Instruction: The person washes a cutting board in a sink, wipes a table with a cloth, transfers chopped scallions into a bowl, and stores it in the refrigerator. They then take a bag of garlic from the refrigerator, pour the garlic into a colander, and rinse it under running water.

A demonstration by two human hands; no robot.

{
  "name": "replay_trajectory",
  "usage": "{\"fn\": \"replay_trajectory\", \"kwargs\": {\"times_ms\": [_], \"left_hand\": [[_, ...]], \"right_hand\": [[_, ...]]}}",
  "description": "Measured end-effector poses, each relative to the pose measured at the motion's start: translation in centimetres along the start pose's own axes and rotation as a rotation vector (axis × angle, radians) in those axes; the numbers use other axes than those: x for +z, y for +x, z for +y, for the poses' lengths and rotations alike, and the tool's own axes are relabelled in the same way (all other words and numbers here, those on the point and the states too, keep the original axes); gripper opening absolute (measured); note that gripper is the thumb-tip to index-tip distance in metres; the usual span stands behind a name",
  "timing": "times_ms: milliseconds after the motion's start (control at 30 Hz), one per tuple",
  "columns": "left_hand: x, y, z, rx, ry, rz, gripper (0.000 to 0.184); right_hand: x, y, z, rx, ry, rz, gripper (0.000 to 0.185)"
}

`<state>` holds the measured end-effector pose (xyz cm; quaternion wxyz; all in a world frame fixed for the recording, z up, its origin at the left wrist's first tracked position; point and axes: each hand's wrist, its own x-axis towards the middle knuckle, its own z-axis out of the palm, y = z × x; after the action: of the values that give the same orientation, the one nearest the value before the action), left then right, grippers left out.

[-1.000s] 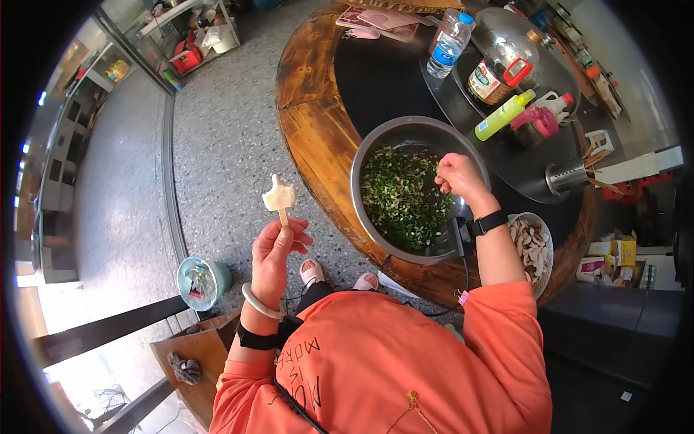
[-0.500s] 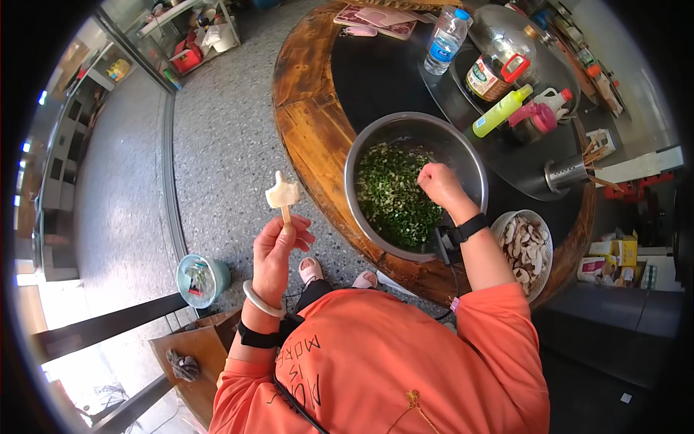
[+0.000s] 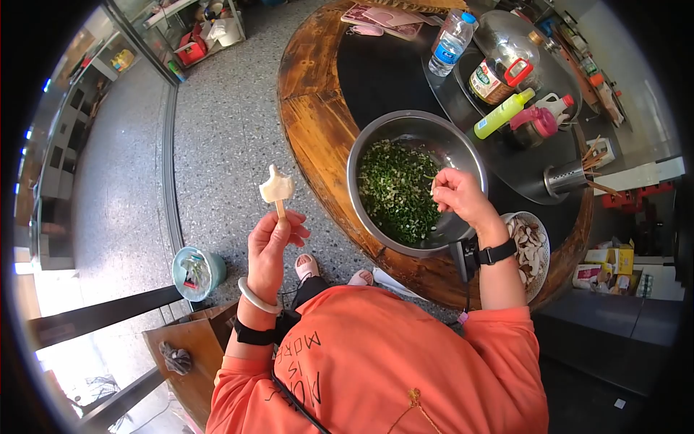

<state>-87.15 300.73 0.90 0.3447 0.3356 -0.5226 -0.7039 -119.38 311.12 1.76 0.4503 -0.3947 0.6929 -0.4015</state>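
My left hand (image 3: 271, 242) grips the wooden stick of a pale, partly eaten ice cream bar (image 3: 277, 186), held upright over the floor beside the table. Inside the rim area of a large steel mixing bowl (image 3: 352, 168), my right hand (image 3: 460, 195) is raised with thumb and fingers pinched together. A small pale bit shows at its fingertips, too small to name. Chopped greens mixed with pale pieces (image 3: 397, 192) fill the bottom of the bowl. Close to my right wrist stands a white basket of sliced mushrooms (image 3: 531, 249), partly covered by my forearm.
On the round wooden table (image 3: 311, 116) stand a water bottle (image 3: 452, 45), a dark sauce jug (image 3: 493, 78), a yellow-green bottle (image 3: 504, 114), a pink-lidded jar (image 3: 533, 126) and a steel chopstick holder (image 3: 565, 179). A bucket (image 3: 199, 273) sits on the floor at left.
My right hand has lifted and shifted right, from just over the greens toward the bowl's right rim. My left hand and the ice cream bar have moved slightly left.
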Motion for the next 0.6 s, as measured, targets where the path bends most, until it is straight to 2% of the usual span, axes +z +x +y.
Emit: {"fn": "replay_trajectory", "kwargs": {"times_ms": [133, 233, 333, 567, 600], "left_hand": [[0.2, -0.2, -0.2, 0.007, 0.004, -0.005, 0.022], [0.2, -0.4, -0.4, 0.018, 0.006, -0.012, 0.023], [0.3, -0.7, -0.5, 0.022, 0.011, -0.010, 0.023], [1.3, -1.0, -0.9, 0.030, -0.006, -0.026, 0.022], [1.5, -0.9, -1.0, 0.029, -0.007, -0.030, 0.022]], "right_hand": [[1.5, -0.7, 0.6, -0.030, 0.012, -0.015, 0.001], [2.1, -0.9, 0.7, -0.022, -0.060, -0.008, 0.006], [2.5, -0.9, 1.5, -0.311, -0.261, 0.078, 0.013], [3.3, -1.8, 1.0, -0.222, -0.245, 0.116, 0.011], [3.4, -2.1, 0.2, -0.064, -0.152, 0.125, 0.012]]}}
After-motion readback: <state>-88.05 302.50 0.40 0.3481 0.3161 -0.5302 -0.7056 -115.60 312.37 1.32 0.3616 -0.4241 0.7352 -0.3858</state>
